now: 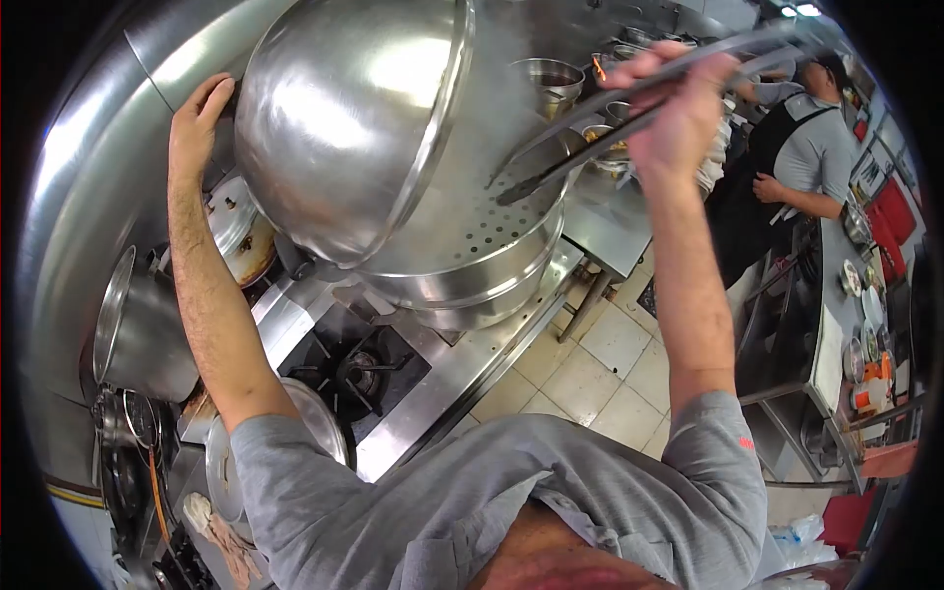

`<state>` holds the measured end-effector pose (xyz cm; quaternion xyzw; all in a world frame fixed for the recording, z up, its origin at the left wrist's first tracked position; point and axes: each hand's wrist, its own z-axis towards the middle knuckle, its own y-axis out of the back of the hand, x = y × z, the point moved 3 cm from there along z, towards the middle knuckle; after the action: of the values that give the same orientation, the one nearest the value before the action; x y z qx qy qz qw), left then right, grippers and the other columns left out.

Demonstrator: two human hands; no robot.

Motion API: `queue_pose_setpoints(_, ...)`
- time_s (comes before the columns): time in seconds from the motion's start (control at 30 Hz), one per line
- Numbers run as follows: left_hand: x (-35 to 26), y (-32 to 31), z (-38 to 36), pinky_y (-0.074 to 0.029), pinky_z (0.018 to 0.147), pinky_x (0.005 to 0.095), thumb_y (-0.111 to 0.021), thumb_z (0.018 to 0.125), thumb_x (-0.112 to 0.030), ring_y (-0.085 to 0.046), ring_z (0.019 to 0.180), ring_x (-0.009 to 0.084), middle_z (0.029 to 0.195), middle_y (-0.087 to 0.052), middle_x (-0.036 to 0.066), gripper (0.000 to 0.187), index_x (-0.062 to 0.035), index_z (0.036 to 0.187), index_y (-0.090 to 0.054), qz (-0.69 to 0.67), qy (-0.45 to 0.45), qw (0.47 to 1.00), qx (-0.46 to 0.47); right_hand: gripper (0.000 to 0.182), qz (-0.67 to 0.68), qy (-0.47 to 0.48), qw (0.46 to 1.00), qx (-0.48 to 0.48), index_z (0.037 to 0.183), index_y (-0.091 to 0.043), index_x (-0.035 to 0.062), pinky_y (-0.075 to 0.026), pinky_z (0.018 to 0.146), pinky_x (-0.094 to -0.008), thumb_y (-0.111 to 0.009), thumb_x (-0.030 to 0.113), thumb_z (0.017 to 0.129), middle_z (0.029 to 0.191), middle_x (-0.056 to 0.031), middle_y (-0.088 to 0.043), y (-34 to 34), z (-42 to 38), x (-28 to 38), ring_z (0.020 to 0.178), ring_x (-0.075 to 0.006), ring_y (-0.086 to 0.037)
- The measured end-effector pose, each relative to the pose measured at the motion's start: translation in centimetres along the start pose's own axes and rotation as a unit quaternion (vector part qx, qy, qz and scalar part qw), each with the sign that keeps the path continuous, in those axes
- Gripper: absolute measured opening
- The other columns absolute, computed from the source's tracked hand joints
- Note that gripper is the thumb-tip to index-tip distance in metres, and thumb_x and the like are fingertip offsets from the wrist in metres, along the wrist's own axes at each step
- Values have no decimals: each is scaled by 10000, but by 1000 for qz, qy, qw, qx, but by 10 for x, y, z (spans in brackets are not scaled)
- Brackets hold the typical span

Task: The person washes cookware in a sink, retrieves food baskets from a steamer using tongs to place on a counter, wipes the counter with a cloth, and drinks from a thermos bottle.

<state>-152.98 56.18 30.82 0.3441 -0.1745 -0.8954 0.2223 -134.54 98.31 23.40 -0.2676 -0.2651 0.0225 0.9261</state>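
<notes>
A large domed steel lid is tilted up on its side over a wide steamer pot. My left hand is closed at the lid's far left side, its fingertips partly hidden behind the dome. In my right hand is a pair of long metal tongs, slightly blurred. Their two tips are apart and hang above the steamer's perforated tray. Steam hazes the tray, and the lid covers part of it from view.
A gas burner lies in front of the steamer. Left of it stand a tall pot and a stained lidded pot. Several pans with food sit beyond the tongs. A person in a black apron stands at right beside a steel counter.
</notes>
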Motion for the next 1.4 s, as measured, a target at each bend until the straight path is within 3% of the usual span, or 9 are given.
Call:
queue_pose_setpoints(0.4,12,19,-15,-438,842,283,-577,850,-333,-545,1021,161,1082,-609,92,432,-16,1143,-579,-12,59,996,-70,616,-92,-129,984,87,870,-511,-2,-467,564,-306,-445,610,835,704,-94,-565,-74,-5,-121,582,-189,-568)
queue_pose_setpoints(0.47,16,23,-15,-445,841,282,-576,852,-336,-548,1018,165,1089,-605,99,447,-5,1153,-567,25,28,996,-84,565,-63,-134,986,79,870,-518,-4,-439,539,-275,-510,560,838,646,-75,-558,-76,-10,-139,551,-157,-560)
queue_pose_setpoints(0.57,16,20,-16,-453,835,279,-575,854,-340,-554,1009,170,1098,-600,100,445,-11,1152,-568,-28,31,996,-74,293,-125,-139,979,80,780,-537,11,-406,441,-260,-673,270,794,522,-28,-505,-83,-18,-139,445,-128,-511)
queue_pose_setpoints(0.8,30,16,-6,-460,814,273,-572,856,-346,-563,984,160,1072,-611,100,438,-13,1140,-575,-51,32,996,-59,227,-148,-80,986,16,701,-531,23,-364,354,-265,-709,160,736,496,-28,-492,-85,-10,-113,372,-127,-470)
queue_pose_setpoints(1.0,19,3,0,-455,784,261,-575,849,-354,-579,921,146,1015,-634,84,437,-11,1120,-588,-47,-2,998,-51,243,-259,-17,965,-31,630,-551,41,-349,370,-253,-709,194,733,485,-24,-515,-78,17,-47,382,-114,-482)
queue_pose_setpoints(1.07,14,0,2,-447,775,248,-578,840,-353,-578,900,135,993,-640,70,424,-22,1105,-600,-2,-14,998,-55,318,-266,41,963,-9,672,-509,46,-360,354,-277,-617,299,831,473,-28,-480,-73,26,-34,363,-131,-451)
queue_pose_setpoints(1.13,13,-3,4,-447,773,247,-580,837,-354,-579,898,134,986,-643,66,421,-29,1103,-603,-7,-16,999,-43,249,-292,51,954,-39,642,-553,52,-361,396,-243,-716,218,733,492,-17,-519,-58,28,-43,418,-99,-488)
queue_pose_setpoints(1.27,11,-7,6,-447,776,251,-578,834,-359,-581,913,144,1002,-640,74,420,-39,1104,-607,-14,-13,999,-34,295,-392,35,915,-86,675,-562,45,-405,451,-241,-722,285,736,545,-6,-539,-36,12,-71,467,-87,-497)
queue_pose_setpoints(1.4,16,-3,5,-447,784,258,-573,836,-362,-577,935,155,1023,-632,88,421,-42,1107,-607,-10,-1,998,-58,338,-312,-42,944,-104,697,-553,43,-411,433,-263,-692,343,769,548,-28,-543,-37,29,-70,450,-104,-499)
